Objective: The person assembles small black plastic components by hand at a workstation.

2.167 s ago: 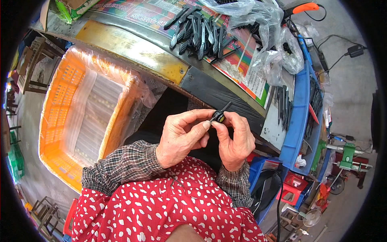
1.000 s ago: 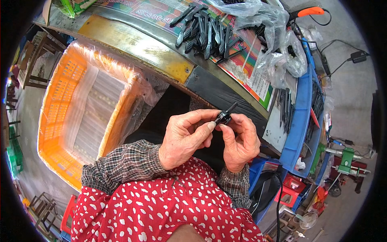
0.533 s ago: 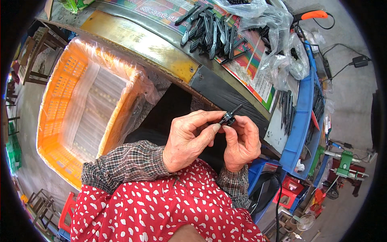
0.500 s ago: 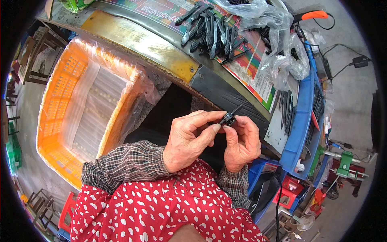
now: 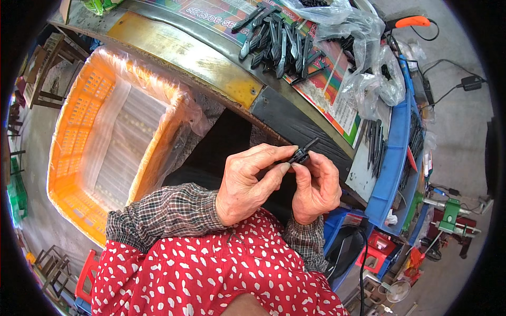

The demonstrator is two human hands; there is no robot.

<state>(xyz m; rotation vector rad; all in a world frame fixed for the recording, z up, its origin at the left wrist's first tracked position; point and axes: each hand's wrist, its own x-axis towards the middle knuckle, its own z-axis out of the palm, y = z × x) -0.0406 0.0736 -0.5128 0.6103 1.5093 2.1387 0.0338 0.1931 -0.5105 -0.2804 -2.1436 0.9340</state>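
Between my two hands is a small black plastic part (image 5: 300, 155) with a thin blade-like end sticking up to the right. My left hand (image 5: 252, 181) pinches it from the left between thumb and forefinger. From the right, the thumb and fingers of my right hand (image 5: 316, 185) grip the same part. My fingertips hide much of its shape. Beyond my hands, a heap of slim black plastic pieces (image 5: 279, 45) lies on the workbench. More long black pieces (image 5: 375, 142) lie at the bench's right end.
An orange crate (image 5: 79, 142) lined with clear plastic stands at my left. Clear plastic bags (image 5: 363, 58) lie beside the heap. A blue tray (image 5: 387, 184) holding black pieces runs along the right. The metal bench edge (image 5: 179, 58) crosses ahead of me. An orange-handled tool (image 5: 411, 21) rests at the far right.
Both hands keep their pinch on the black part, with only a slight shift of the fingers. Its thin end has tilted a little. The surroundings look the same.
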